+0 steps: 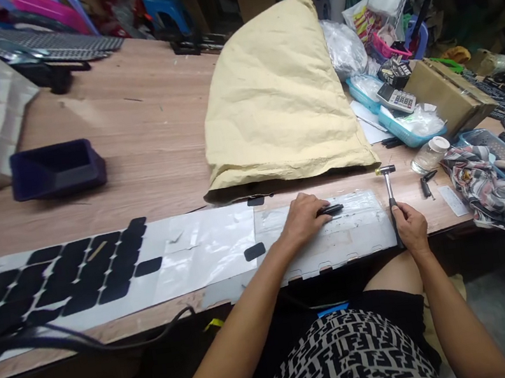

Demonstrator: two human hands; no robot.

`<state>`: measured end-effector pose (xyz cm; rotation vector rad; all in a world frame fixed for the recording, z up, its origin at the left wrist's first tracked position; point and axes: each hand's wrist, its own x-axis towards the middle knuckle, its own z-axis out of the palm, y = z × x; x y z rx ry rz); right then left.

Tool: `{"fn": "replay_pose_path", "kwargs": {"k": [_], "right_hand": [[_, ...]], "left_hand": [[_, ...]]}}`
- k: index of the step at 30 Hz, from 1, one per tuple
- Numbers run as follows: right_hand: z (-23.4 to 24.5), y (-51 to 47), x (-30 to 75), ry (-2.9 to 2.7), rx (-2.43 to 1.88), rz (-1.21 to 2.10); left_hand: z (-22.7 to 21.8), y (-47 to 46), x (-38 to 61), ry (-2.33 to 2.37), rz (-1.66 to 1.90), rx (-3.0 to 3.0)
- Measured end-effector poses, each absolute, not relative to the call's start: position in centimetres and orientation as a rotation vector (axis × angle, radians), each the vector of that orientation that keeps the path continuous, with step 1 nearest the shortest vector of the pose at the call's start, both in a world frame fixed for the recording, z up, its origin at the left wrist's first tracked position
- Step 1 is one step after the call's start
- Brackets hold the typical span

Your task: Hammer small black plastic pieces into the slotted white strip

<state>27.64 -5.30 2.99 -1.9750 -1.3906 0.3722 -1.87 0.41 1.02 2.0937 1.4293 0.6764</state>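
Observation:
My left hand [305, 219] rests on a plastic-covered board [323, 238], its fingers closed on a slim black piece [333, 209] whose exact kind I cannot make out. My right hand [411, 228] is wrapped round the dark handle of a small hammer [387, 179]. The hammer stands at the board's right end, its head pointing away from me, with a yellowish face on one side. White sheeting [207, 235] runs left from the board, with a loose black rounded pad [255, 252] near the join.
Rows of black pads [115, 254] lie on the sheeting at left. Behind are a large yellowish sack [280, 94] and a dark blue bin [56, 173]. To the right stand a clear jar [429, 154], small black parts [426, 186], a patterned cloth [489, 188] and blue baskets [416, 126].

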Motion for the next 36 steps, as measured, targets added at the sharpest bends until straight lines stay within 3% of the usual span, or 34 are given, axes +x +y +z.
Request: {"fn": "replay_pose_path", "kwargs": {"k": [12, 23, 36], "right_hand": [[2.8, -5.5, 27.8, -1.396, -1.921, 0.384], [4.5, -11.4, 22.0, -1.911, -1.511, 0.308], [4.6, -11.9, 20.4, -1.938, -1.508, 0.363]], "left_hand": [[-0.3, -0.1, -1.0, 1.446, 0.896, 1.991], [-0.7, 0.2, -0.9, 1.435, 0.924, 2.020], [-0.2, 0.3, -0.9, 1.435, 0.898, 1.985]]}}
